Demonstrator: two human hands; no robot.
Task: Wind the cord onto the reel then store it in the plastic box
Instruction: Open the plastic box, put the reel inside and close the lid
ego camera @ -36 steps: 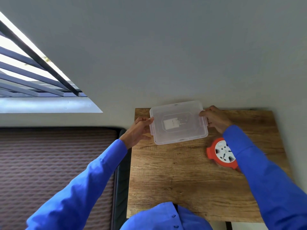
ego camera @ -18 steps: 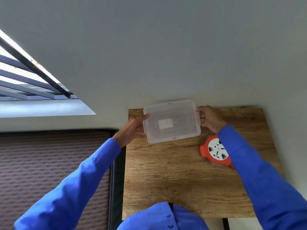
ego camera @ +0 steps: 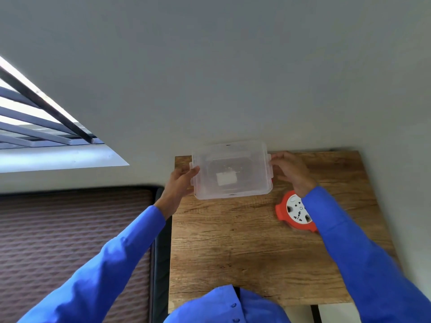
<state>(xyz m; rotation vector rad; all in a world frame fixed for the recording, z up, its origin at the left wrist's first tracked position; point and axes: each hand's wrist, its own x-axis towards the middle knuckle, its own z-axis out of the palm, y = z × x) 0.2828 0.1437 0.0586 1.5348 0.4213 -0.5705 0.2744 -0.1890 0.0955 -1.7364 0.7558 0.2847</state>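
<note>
Looking down from head height, a clear plastic box (ego camera: 231, 170) is seen gripped at its two short ends at the far edge of a wooden table (ego camera: 245, 248). The left hand (ego camera: 179, 185) is closed on the left end, the right hand (ego camera: 291, 171) on the right end. A white label is visible through the plastic. An orange reel (ego camera: 295, 212) with a white socket face is lying flat on the table, near the box's right corner, partly hidden by the blue right sleeve (ego camera: 363, 257).
</note>
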